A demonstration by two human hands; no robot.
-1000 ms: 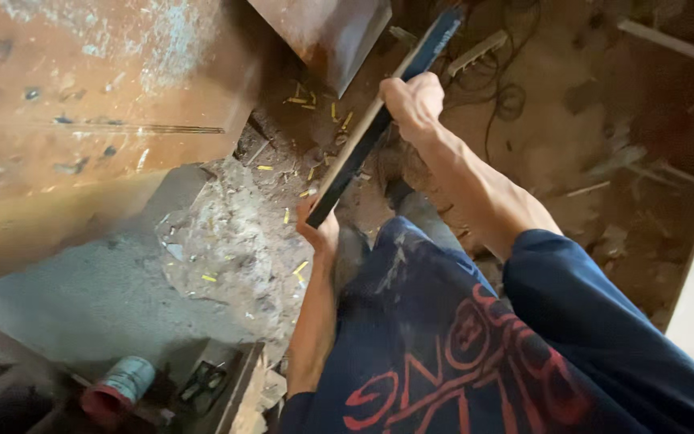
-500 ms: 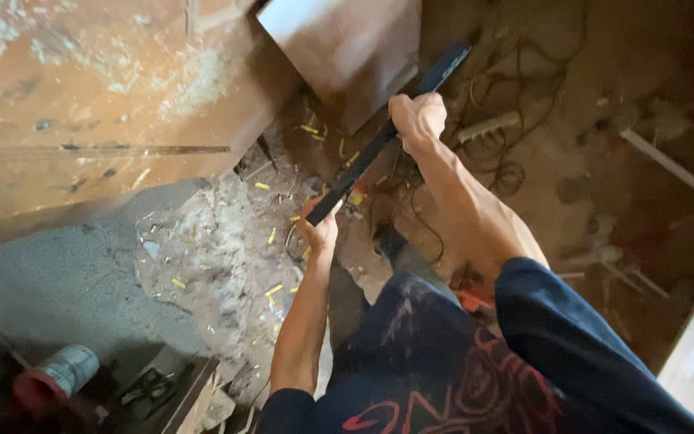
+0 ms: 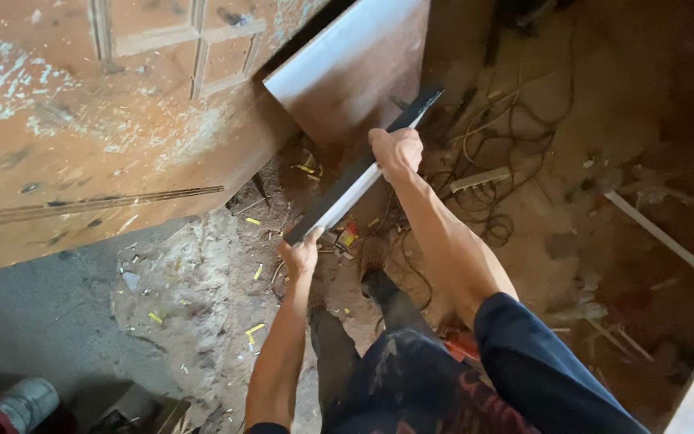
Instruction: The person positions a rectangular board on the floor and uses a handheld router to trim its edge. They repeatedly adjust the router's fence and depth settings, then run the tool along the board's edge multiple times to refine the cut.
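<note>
Left hand (image 3: 303,255) fingers clenched on near end of long dark strip (image 3: 355,181) | right hand (image 3: 396,153) grips its middle | strip now raised above littered floor (image 3: 202,281), nearer leaning board (image 3: 347,72) than before.

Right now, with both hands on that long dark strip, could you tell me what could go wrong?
The long strip is gripped bare-handed: the left hand at its near end, the right hand midway, so an edge might cut. The tangled cables and scattered scraps by the feet could trip.
</note>
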